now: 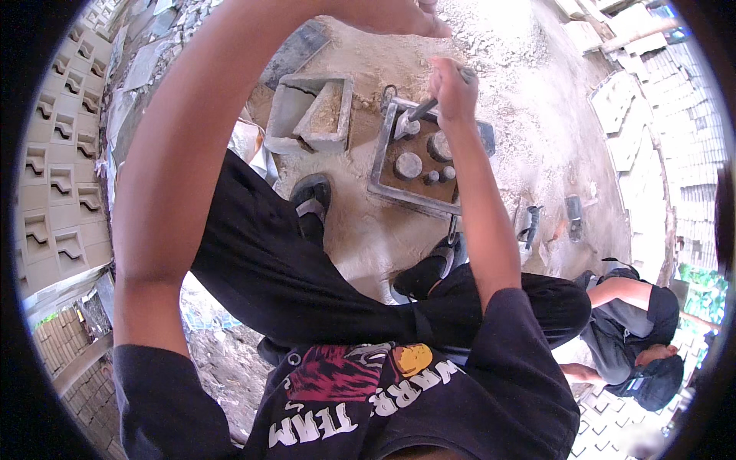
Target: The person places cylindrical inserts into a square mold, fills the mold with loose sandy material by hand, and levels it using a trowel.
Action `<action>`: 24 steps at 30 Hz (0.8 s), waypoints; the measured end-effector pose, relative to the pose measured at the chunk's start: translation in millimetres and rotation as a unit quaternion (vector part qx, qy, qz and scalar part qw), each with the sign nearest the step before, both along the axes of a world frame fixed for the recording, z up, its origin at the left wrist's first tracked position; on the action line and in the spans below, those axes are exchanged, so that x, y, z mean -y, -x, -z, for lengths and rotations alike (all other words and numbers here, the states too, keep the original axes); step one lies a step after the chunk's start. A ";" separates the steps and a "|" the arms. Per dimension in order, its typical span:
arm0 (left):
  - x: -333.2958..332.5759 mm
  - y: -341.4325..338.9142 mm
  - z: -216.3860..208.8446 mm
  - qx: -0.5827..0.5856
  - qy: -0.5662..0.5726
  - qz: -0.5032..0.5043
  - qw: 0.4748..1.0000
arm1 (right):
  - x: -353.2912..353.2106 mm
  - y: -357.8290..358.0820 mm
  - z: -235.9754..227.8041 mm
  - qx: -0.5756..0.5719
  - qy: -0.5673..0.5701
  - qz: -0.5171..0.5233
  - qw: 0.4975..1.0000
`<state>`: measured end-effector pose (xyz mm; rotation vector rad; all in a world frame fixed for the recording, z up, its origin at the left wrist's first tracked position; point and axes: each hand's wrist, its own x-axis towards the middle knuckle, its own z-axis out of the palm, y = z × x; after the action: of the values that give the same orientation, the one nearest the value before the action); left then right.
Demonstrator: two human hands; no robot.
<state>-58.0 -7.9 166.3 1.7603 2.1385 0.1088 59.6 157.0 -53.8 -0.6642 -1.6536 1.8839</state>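
Observation:
My right hand (458, 93) is closed around the dark handle of a small trowel (422, 110), its pale, flat head slanting down to the left. That head touches the upper left part of a square metal frame (377, 159) packed with brown sand. Round grey discs (408, 165) of large and small sizes sit in the sand, some partly hidden by my right forearm. My left hand (395, 17) reaches over at the top edge, where its fingers are partly cut off. Its thumb is stretched out, and nothing shows in the hand.
A grey rectangular trough (276, 126) with a cracked wall and a board inside stands left of the frame. Dark metal tools (533, 218) lie on the ground to the right. Another person (632, 330) crouches at right. Stacked pale blocks (61, 180) line the left side.

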 end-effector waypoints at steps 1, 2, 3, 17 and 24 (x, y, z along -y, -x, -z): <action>-2.9 0.5 1.3 -0.002 0.004 -0.004 1.000 | 10.7 -9.7 0.0 -0.020 -0.019 0.012 1.000; -6.0 -3.6 -3.6 -0.006 0.006 -0.008 1.000 | 22.0 -19.6 -3.8 -0.040 -0.040 0.025 0.998; -7.7 -6.2 -6.4 -0.009 0.009 -0.009 1.000 | 28.7 -23.9 -5.6 -0.061 -0.061 0.039 0.995; -29.0 8.0 13.4 -0.029 0.027 0.027 0.999 | 53.8 -31.3 16.8 0.054 -0.079 0.059 0.994; -31.2 7.3 18.0 -0.015 -0.039 0.065 0.997 | 68.9 -34.8 -7.7 0.125 -0.081 0.018 0.989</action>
<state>-65.3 23.3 148.3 1.9524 2.0578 0.1350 94.4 88.1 -46.1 -0.8829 -1.9130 1.6738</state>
